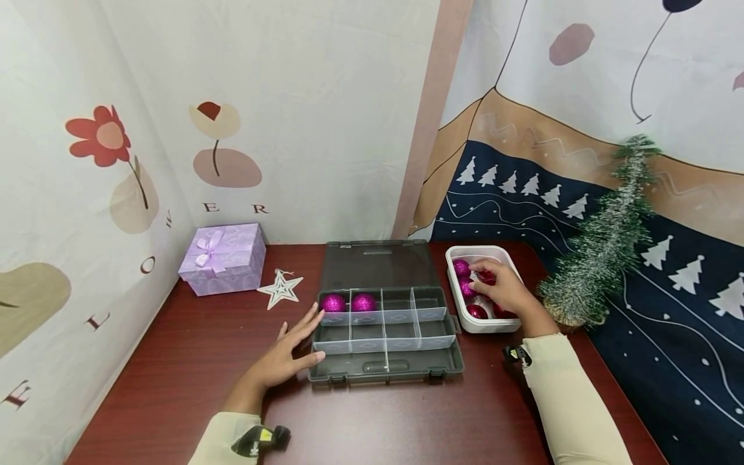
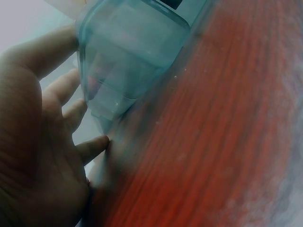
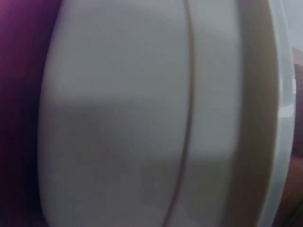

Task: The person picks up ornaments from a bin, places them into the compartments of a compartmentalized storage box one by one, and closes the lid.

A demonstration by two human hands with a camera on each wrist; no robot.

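Note:
A grey organizer box (image 1: 386,374) lies with its lid folded back, white dividers splitting it into compartments. Two glittery purple balls (image 1: 333,303) sit in the back row, one in each of the two leftmost compartments. My left hand (image 1: 281,358) touches the box's left side with spread fingers; the left wrist view shows its fingertips at the clear wall (image 2: 128,61). Over the white tub (image 1: 493,326), my right hand (image 1: 502,287) reaches in, thumb and forefinger apart above purple balls (image 1: 462,268) and red balls (image 1: 477,312). Its palm hides part of the contents.
A lilac gift box (image 1: 223,261) with a bow stands at the back left, beside a white star ornament (image 1: 281,290). A small tinsel tree (image 1: 604,252) stands right of the tub. Patterned cloth (image 1: 325,129) hangs behind the table (image 1: 174,381).

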